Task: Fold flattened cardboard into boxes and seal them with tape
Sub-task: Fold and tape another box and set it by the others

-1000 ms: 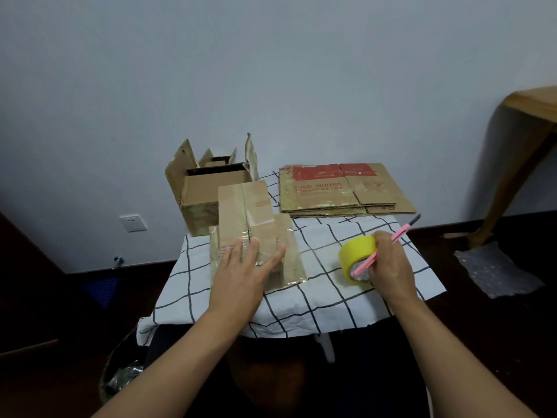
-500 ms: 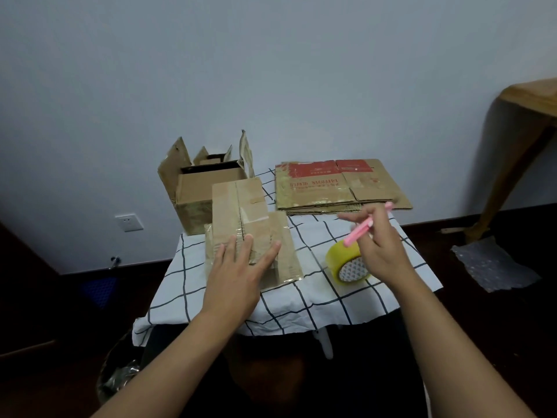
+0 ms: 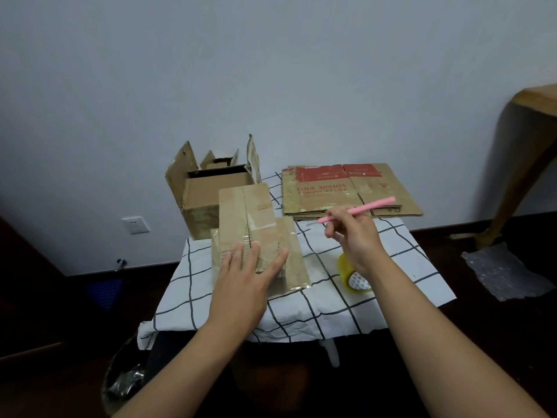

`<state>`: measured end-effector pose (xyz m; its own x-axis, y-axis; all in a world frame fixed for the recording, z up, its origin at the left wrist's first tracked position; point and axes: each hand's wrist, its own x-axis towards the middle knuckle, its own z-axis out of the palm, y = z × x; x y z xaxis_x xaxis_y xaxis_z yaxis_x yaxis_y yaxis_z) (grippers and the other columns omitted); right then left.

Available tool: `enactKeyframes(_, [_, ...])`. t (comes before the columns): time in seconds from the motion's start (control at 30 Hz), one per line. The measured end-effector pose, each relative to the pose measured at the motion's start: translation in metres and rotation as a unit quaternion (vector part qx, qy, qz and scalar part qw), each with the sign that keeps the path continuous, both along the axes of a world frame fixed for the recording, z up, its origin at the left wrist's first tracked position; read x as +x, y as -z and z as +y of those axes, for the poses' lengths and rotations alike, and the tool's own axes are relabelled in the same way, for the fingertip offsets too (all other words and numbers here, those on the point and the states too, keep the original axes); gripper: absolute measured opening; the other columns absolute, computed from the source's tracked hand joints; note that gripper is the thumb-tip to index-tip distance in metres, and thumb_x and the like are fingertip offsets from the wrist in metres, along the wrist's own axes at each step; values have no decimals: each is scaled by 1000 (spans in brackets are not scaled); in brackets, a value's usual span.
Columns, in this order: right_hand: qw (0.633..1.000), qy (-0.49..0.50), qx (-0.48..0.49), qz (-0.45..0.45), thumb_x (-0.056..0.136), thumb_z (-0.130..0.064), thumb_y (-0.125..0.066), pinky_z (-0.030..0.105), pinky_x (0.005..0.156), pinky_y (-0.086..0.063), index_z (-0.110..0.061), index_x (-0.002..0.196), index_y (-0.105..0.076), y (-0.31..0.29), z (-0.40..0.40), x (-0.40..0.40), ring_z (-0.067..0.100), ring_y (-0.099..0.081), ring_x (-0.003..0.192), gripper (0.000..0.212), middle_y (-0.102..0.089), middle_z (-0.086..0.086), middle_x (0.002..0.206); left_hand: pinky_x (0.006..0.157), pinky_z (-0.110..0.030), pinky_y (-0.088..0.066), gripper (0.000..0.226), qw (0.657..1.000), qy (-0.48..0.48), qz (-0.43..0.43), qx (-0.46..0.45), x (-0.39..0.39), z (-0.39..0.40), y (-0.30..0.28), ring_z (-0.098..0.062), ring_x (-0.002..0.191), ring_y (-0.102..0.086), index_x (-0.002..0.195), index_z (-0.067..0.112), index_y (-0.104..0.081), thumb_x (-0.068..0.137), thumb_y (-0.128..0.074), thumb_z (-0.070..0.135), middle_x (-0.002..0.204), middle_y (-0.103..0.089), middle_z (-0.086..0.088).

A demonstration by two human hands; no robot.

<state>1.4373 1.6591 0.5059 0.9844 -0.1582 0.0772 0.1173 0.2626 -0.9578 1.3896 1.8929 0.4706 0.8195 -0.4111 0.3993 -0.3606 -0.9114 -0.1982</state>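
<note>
Our right hand [image 3: 357,236] has let go of the tape roll [image 3: 354,274], which a second ago it held together with the pink cutter [image 3: 358,210]; the roll now sits on the checked tablecloth [image 3: 316,303] under our wrist, and the hand has lifted, pinching only the cutter. We judge the taping is done and the strip is about to be cut. Our left hand [image 3: 244,277] lies flat, fingers spread, pressing the small taped box [image 3: 256,233] as before. Behind it the open box [image 3: 211,191] stands with flaps up; we cannot see what is inside. The flattened cardboard [image 3: 346,188] waits at the back right.
</note>
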Motion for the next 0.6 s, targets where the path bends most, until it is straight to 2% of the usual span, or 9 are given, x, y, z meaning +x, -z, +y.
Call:
enactKeyframes(0.1, [997, -69, 9, 21, 98, -8, -54, 31, 77, -50, -6, 82, -64, 5, -2, 3, 18, -61, 68, 19, -63, 5, 59, 100, -56, -45, 85, 1000, -2, 0, 2, 1, 0, 1, -49, 119, -56, 144, 36, -47, 70, -84, 18, 131, -59, -23])
enactKeyframes(0.17, [997, -76, -1, 18, 97, -9, -56, 24, 70, -50, -4, 82, -66, 6, -3, 4, 18, -60, 66, 18, -62, 4, 58, 100, -56, -45, 85, 1000, -2, 2, 2, 1, 0, 2, -49, 119, -56, 144, 36, -46, 70, -84, 20, 132, -59, -23])
enactKeyframes(0.23, [998, -67, -1, 18, 95, -9, -58, 19, 62, -45, -3, 79, -66, 6, -3, 4, 13, -52, 56, 18, -60, 4, 56, 99, -57, -45, 87, 1000, -2, 4, 0, 2, 1, 2, -50, 119, -55, 144, 36, -45, 69, -85, 19, 132, -59, -23])
enactKeyframes(0.3, [998, -63, 4, 25, 92, -4, -61, 18, 56, -38, -3, 76, -65, 5, -2, 6, 9, -43, 49, 16, -59, 3, 57, 98, -57, -46, 87, 1000, -1, 7, -1, 2, 1, 2, -50, 118, -55, 144, 37, -45, 68, -85, 18, 131, -59, -23])
enactKeyframes(0.4, [997, -78, -9, 28, 89, 4, -61, 16, 48, -34, -3, 78, -64, 8, 0, 9, 8, -39, 43, 14, -53, 1, 55, 99, -56, -46, 88, 1000, -4, 9, 1, 1, 1, 2, -50, 119, -55, 144, 37, -45, 69, -85, 19, 132, -59, -22])
enactKeyframes(0.5, [994, -105, -13, 23, 93, -3, -58, 18, 52, -37, -4, 76, -60, 10, 1, 8, 12, -42, 44, 17, -50, 1, 46, 100, -56, -46, 89, 1000, -7, 11, 2, 1, 0, 1, -49, 119, -55, 145, 38, -43, 69, -86, 19, 132, -59, -22])
enactKeyframes(0.6, [994, -111, -5, 20, 99, -6, -46, 25, 57, -37, -2, 78, -60, 8, 0, 7, 15, -48, 48, 26, -54, 6, 47, 101, -55, -45, 90, 1000, -8, 14, 3, 1, 0, 1, -49, 120, -55, 145, 38, -41, 70, -85, 19, 133, -58, -21])
